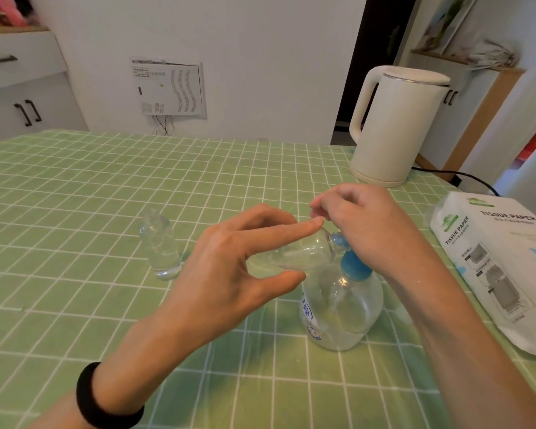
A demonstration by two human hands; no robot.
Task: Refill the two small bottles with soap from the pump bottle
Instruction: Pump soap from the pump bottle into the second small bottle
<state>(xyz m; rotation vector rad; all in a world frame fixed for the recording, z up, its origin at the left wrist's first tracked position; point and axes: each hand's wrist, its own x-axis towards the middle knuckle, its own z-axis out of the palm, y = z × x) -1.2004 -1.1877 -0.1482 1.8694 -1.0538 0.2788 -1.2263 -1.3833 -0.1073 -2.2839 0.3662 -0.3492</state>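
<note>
A clear pump bottle (342,308) with a blue collar stands on the green checked tablecloth (75,196), right of centre. My left hand (239,258) holds a small clear bottle (294,255) on its side between thumb and fingers, its mouth against the blue nozzle. My right hand (362,224) rests over the pump head, fingers curled above it, and hides most of it. A second small clear bottle (161,246) stands upright to the left, apart from both hands, with clear liquid in it.
A cream electric kettle (393,125) stands at the back right, its black cord running right. A pack of tissue paper (505,267) lies at the right edge. White cabinets stand beyond the table at the far left.
</note>
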